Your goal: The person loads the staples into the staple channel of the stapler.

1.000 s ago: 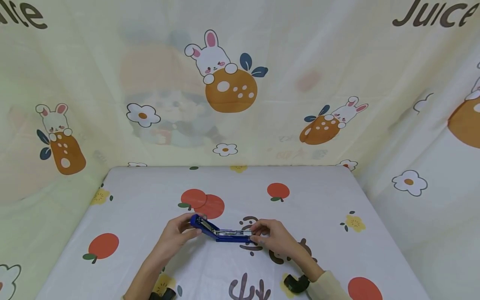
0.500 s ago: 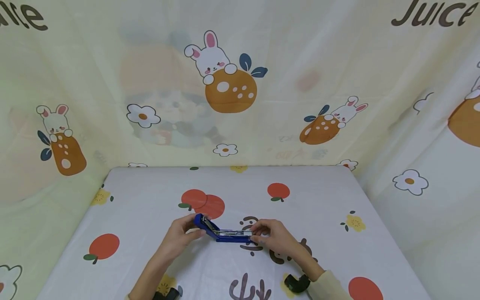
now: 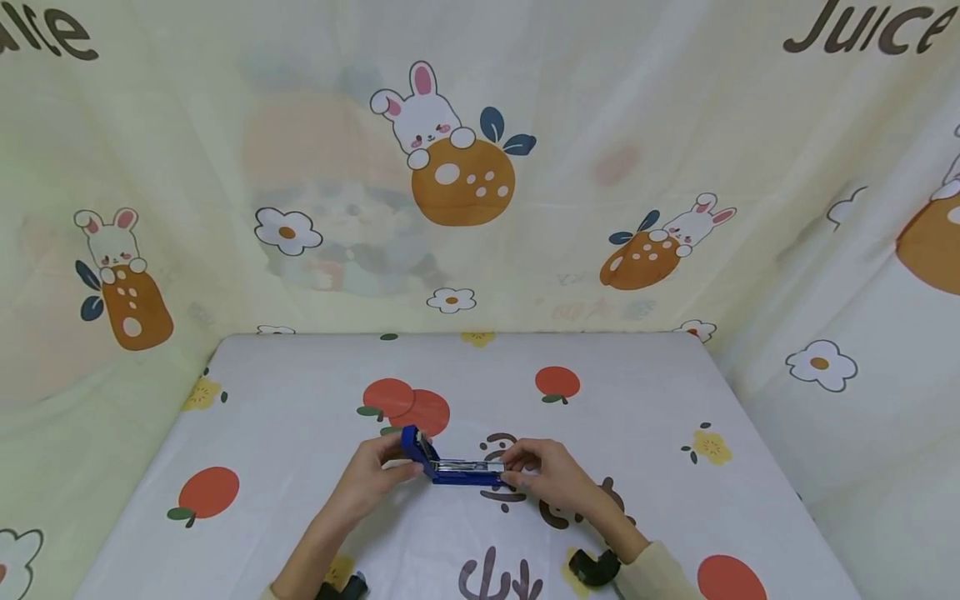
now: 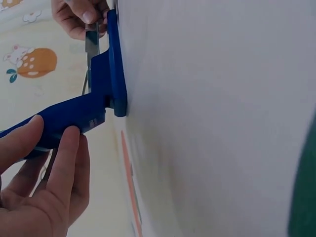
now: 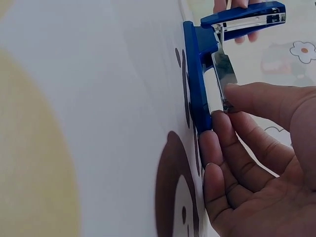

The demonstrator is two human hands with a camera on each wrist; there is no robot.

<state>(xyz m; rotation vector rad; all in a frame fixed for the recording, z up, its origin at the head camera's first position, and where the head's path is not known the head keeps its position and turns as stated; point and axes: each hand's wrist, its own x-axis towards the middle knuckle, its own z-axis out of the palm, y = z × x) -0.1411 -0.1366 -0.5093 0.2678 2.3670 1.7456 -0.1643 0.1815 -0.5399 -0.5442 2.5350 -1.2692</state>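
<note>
A blue stapler (image 3: 467, 478) lies on the table with its top cover swung up to the left, baring the metal staple channel (image 3: 468, 466). My left hand (image 3: 369, 479) grips the raised cover (image 4: 74, 116) between thumb and fingers. At the other end, my right hand (image 3: 551, 473) pinches the front of the metal channel, thumb on top and fingers beneath, as the right wrist view shows. In that view the channel (image 5: 223, 74) stands apart from the blue base (image 5: 197, 84), and fingertips touch the base's end.
A white cloth printed with fruit and flowers covers the table (image 3: 637, 417). Cream curtains (image 3: 525, 267) with rabbit prints hang behind and at both sides. Black straps (image 3: 594, 568) sit at the wrists.
My left hand has moved a little to the right, tilting the stapler's cover steeper, nearer upright. The right hand and the stapler's base have stayed in place.
</note>
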